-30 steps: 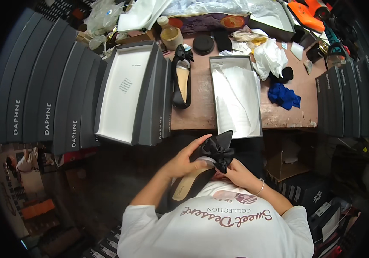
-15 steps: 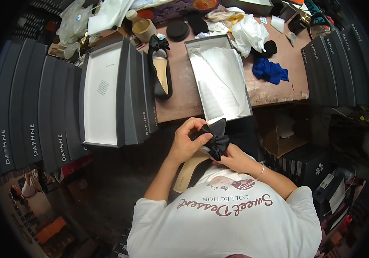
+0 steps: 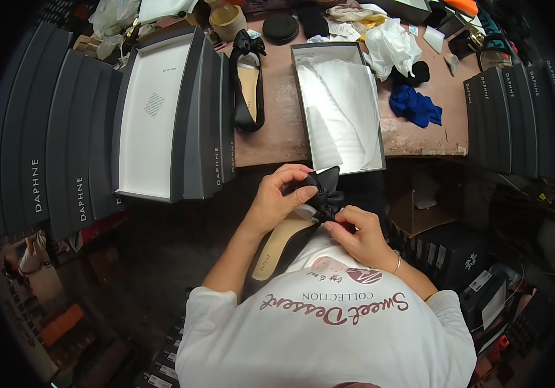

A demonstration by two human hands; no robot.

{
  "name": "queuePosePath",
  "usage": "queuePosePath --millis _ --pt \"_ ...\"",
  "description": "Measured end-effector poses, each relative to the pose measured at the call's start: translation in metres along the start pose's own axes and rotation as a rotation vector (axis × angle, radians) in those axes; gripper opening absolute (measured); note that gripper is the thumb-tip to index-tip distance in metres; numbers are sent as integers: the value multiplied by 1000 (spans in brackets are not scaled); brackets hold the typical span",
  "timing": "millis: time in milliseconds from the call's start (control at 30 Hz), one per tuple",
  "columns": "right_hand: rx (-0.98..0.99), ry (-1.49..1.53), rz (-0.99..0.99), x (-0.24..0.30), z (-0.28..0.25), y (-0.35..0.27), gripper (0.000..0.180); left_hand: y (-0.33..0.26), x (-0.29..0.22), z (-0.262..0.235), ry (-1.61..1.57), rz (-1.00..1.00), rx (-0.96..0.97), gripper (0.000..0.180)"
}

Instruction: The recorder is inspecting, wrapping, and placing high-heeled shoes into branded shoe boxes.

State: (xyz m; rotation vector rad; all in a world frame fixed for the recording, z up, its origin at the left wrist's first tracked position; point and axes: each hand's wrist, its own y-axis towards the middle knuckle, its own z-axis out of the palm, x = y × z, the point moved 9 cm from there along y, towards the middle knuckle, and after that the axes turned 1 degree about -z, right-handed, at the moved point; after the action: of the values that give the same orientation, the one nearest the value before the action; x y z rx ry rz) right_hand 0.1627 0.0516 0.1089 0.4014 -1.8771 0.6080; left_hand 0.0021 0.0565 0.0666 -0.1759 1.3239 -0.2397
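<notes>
A black flat shoe with a beige insole and a large black bow at its toe lies tilted before my chest. My left hand grips the bow end, thumb on the bow and fingers curled round its far side. At the bow's right, my right hand pinches the lower edge of the bow between thumb and bent fingers. The matching bow shoe rests on the table beside the stacked boxes. Close beyond my hands stands an open grey shoebox lined with white tissue paper.
Grey box lids and shoeboxes stand at the left, with more grey boxes at the right. On the pink table lie a blue cloth, crumpled white paper and a round black tin. Dark boxes sit low at the right.
My right hand has shifted from beneath the bow to its right lower edge, fingers now in sight. The left hand keeps its hold. The whole view has tilted slightly.
</notes>
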Motion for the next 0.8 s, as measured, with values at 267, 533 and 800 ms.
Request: queuePosePath --millis 267,533,800 --pt "26 446 297 -41 -13 2 17 -1 9 6 -108 -99 4 5" --pt "251 748 398 -72 7 6 25 -7 12 -7 -80 -31 -147 3" --pt "211 779 367 -83 6 0 18 -1 21 -3 -47 -42 -159 6"
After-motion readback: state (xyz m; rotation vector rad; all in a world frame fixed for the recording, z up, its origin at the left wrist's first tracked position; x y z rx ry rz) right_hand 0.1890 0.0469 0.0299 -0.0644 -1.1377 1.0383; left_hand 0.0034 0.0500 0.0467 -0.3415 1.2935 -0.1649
